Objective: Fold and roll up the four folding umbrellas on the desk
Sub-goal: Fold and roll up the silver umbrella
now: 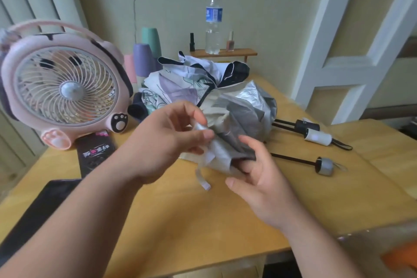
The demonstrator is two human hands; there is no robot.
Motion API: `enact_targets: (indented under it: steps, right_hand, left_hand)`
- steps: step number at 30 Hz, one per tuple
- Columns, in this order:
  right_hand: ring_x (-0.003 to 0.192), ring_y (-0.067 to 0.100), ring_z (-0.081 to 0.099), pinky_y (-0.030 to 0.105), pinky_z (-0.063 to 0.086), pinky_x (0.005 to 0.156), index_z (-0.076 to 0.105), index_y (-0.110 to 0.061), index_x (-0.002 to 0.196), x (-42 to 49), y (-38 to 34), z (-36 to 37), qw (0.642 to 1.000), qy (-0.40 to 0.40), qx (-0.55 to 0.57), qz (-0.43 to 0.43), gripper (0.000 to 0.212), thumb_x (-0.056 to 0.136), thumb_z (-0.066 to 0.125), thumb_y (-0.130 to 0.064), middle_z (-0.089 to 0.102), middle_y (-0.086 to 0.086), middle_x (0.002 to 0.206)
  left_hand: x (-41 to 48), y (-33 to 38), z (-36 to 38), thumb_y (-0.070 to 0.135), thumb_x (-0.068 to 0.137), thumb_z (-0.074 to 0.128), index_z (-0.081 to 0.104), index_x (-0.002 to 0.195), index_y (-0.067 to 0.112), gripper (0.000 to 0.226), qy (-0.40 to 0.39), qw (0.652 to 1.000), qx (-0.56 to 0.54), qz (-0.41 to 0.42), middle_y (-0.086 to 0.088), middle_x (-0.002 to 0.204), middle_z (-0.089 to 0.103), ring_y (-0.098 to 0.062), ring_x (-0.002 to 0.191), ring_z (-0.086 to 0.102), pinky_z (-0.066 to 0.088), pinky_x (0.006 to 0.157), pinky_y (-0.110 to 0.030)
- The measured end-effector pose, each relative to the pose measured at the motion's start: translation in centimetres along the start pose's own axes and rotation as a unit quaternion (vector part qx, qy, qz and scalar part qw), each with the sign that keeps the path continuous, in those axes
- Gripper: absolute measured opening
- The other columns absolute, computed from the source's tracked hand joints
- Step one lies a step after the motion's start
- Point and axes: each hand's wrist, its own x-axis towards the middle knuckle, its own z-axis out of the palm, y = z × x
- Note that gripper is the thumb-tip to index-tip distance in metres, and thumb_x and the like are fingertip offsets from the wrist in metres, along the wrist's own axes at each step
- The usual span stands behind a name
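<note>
**Both hands in the silver canopy**

Pinching a crumpled fold of the silver umbrella [244,113] with the left hand [171,140], thumb against fingertips. Gripping its lower edge with the right hand [259,179], fingers curled into the cloth. Bunched on the desk [203,221] between and behind both hands: silver outside, grey and cream within, closing strap [202,178] dangling at the near edge. Behind, a heap of patterned canopies [180,89] in white, lilac and navy. To the right, three in count: black handle [305,125], white handle [318,138], grey handle [325,166].
</note>
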Motion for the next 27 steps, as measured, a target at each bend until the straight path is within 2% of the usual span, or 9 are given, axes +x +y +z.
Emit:
enact_targets:
  steps: [3, 5, 7, 12, 16, 19, 22, 25, 27]
  right_hand:
    - [0.132, 0.019, 0.058, 0.031, 0.052, 0.100, 0.020, -0.032, 0.154, -0.4, -0.8, 0.5, 0.984, -0.068, 0.166, -0.003, 0.094, 0.080, 0.059, 0.010, 0.061, -0.001, 0.143]
    - [0.134, 0.023, 0.056, 0.037, 0.050, 0.104, 0.021, -0.034, 0.155, -0.6, -0.8, 0.9, 0.973, -0.060, 0.222, 0.004, 0.098, 0.076, 0.058, 0.011, 0.059, 0.004, 0.146]
    - [0.133, 0.028, 0.057, 0.045, 0.045, 0.109, 0.024, -0.032, 0.155, -0.7, -0.3, 1.1, 0.968, -0.031, 0.250, 0.010, 0.098, 0.074, 0.059, 0.010, 0.061, 0.009, 0.143]
    - [0.113, 0.033, 0.068, 0.035, 0.057, 0.087, 0.032, -0.027, 0.149, -2.0, 0.5, 0.8, 0.980, -0.027, 0.194, 0.014, 0.085, 0.077, 0.062, 0.007, 0.070, 0.026, 0.119]
    - [0.110, 0.031, 0.069, 0.038, 0.056, 0.088, 0.039, -0.029, 0.146, -2.4, 0.4, 0.9, 0.991, -0.040, 0.127, -0.012, 0.078, 0.081, 0.064, 0.006, 0.072, 0.024, 0.113]
    - [0.104, 0.029, 0.070, 0.033, 0.056, 0.085, 0.041, -0.026, 0.143, -2.2, -0.3, 0.6, 0.994, -0.002, 0.107, -0.038, 0.071, 0.082, 0.065, 0.003, 0.074, 0.024, 0.105]
    - [0.093, 0.030, 0.068, 0.033, 0.053, 0.086, 0.044, -0.026, 0.140, -2.0, -1.0, -0.1, 0.994, 0.025, 0.095, -0.050, 0.064, 0.084, 0.067, -0.006, 0.067, 0.032, 0.093]
    - [0.084, 0.033, 0.058, 0.038, 0.046, 0.083, 0.054, -0.027, 0.133, -1.9, -1.6, -0.7, 0.996, 0.029, 0.065, -0.051, 0.050, 0.087, 0.067, -0.013, 0.054, 0.039, 0.086]
    - [0.076, 0.030, 0.055, 0.034, 0.045, 0.077, 0.062, -0.032, 0.123, -2.3, -1.8, -0.9, 0.999, 0.014, 0.007, -0.049, 0.038, 0.088, 0.067, -0.017, 0.056, 0.030, 0.079]
  left_hand:
    - [-2.1, -1.6, 0.1, 0.013, 0.071, 0.087, 0.068, 0.079, 0.017, 0.021, -0.012, 1.000, -0.010, 0.001, -0.014, 0.074, 0.057, -0.024, 0.067, 0.062, 0.059, 0.070, -0.035]
    - [-3.9, -2.8, 0.2, 0.024, 0.064, 0.092, 0.068, 0.078, 0.016, 0.029, 0.010, 1.000, -0.028, 0.000, -0.012, 0.073, 0.060, -0.023, 0.067, 0.062, 0.059, 0.072, -0.038]
    - [-5.5, -3.8, 0.3, 0.032, 0.061, 0.097, 0.068, 0.079, 0.014, 0.039, 0.044, 0.997, -0.064, 0.002, -0.012, 0.074, 0.064, -0.025, 0.066, 0.065, 0.059, 0.070, -0.034]
    - [-7.2, -4.4, 0.1, 0.003, 0.073, 0.086, 0.063, 0.076, 0.008, 0.023, 0.115, 0.993, -0.039, 0.007, -0.016, 0.075, 0.068, -0.023, 0.066, 0.063, 0.054, 0.066, -0.029]
    - [-6.9, -4.3, -0.1, 0.009, 0.076, 0.078, 0.065, 0.078, 0.015, 0.014, 0.077, 0.997, -0.025, 0.020, -0.008, 0.079, 0.067, -0.018, 0.074, 0.061, 0.051, 0.069, -0.026]
    - [-6.3, -4.5, 0.3, 0.021, 0.073, 0.091, 0.067, 0.086, 0.017, 0.028, 0.037, 0.995, -0.088, 0.022, -0.009, 0.084, 0.066, -0.020, 0.075, 0.063, 0.054, 0.066, -0.028]
    - [-6.3, -4.5, 0.8, 0.026, 0.068, 0.094, 0.065, 0.093, 0.016, 0.039, 0.013, 0.992, -0.125, 0.010, -0.009, 0.087, 0.064, -0.029, 0.064, 0.067, 0.058, 0.057, -0.034]
    - [-6.8, -3.6, 1.5, 0.008, 0.066, 0.089, 0.065, 0.089, 0.014, 0.033, 0.018, 0.989, -0.147, 0.010, -0.012, 0.087, 0.066, -0.029, 0.062, 0.067, 0.059, 0.053, -0.034]
    - [-7.8, -3.0, 1.4, -0.011, 0.059, 0.087, 0.065, 0.085, 0.013, 0.042, 0.049, 0.986, -0.153, -0.038, -0.013, 0.088, 0.067, -0.026, 0.065, 0.068, 0.059, 0.051, -0.035]
